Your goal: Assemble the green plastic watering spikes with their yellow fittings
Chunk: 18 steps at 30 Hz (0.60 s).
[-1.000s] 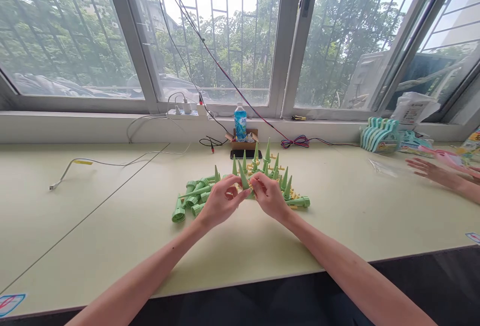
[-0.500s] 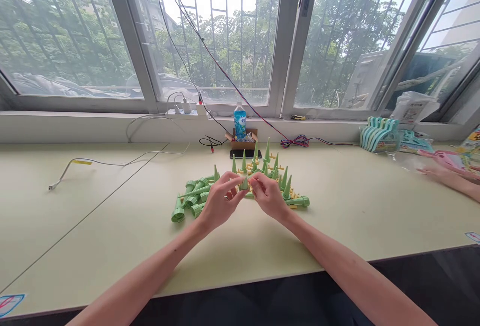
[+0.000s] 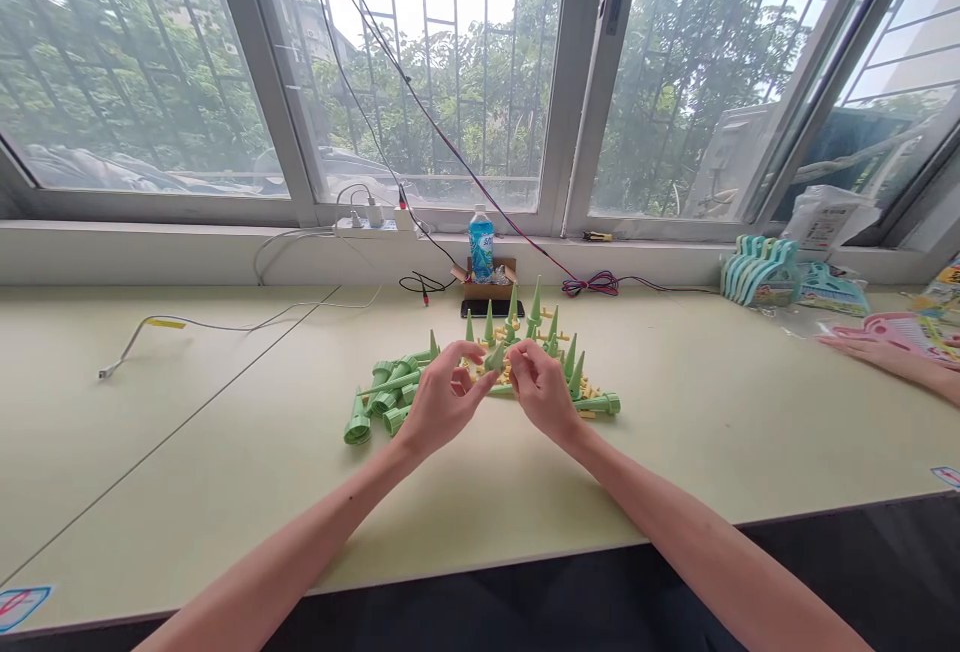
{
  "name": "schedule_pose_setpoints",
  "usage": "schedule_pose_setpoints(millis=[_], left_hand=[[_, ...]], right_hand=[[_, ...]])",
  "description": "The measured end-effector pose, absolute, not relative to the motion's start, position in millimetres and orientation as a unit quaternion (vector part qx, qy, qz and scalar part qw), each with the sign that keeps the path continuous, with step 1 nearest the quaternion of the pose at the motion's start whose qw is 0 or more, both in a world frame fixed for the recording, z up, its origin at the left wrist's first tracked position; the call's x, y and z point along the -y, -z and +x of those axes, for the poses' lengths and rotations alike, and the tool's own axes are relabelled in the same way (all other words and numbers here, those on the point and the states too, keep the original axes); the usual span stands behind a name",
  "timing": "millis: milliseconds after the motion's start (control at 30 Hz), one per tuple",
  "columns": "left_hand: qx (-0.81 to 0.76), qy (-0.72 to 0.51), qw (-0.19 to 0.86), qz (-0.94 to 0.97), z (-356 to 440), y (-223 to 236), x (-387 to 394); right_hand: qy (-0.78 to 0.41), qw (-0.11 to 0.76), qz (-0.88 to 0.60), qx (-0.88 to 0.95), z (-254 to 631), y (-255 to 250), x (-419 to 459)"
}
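Between my two hands is a green cone-shaped watering spike (image 3: 496, 358), its tip pointing up and to the right. My left hand (image 3: 441, 398) grips it between thumb and fingers. My right hand (image 3: 544, 398) is pinched close against the spike's right side; whatever its fingertips hold is hidden. Behind and to the right, several green spikes (image 3: 534, 302) stand upright among small yellow valve pieces (image 3: 591, 390). By my left hand lies a heap of green spikes with wide threaded collars (image 3: 357, 428). One more green spike (image 3: 604, 403) lies on its side by my right wrist.
A dark phone (image 3: 491, 309) lies before a small cardboard box (image 3: 495, 284) and a blue-labelled bottle (image 3: 481, 247). A white cable (image 3: 225, 328) crosses the table at left. At right, another person's hand (image 3: 885, 354) touches pink hangers (image 3: 900, 329), near teal hangers (image 3: 757, 267).
The spike in my left hand has tilted to the right, and my right hand has shifted slightly right. At far right, the other person's hand and the pink hangers have moved.
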<state>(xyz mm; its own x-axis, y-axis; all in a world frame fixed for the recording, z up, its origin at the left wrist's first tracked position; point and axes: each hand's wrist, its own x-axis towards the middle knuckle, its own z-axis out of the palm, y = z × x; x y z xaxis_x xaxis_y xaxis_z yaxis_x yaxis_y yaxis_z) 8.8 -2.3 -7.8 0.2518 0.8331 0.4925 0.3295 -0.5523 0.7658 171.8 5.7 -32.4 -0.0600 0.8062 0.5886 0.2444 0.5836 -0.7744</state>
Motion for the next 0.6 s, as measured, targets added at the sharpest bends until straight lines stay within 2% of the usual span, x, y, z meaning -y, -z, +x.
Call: schedule_pose_setpoints(millis=[133, 367, 600], left_hand=[[-0.405, -0.466, 0.354, 0.703, 8.0, 5.7, 0.6], [-0.429, -0.372, 0.516, 0.641, 8.2, 0.4, -0.9], [-0.435, -0.349, 0.556, 0.616, 6.2, -0.5, -1.8]], right_hand=[[-0.230, 0.573, -0.391, 0.683, 172.2, 31.3, -4.7], [-0.220, 0.559, -0.357, 0.716, 171.1, 30.0, -2.6], [-0.229, 0.542, -0.347, 0.730, 171.9, 31.7, -3.4]])
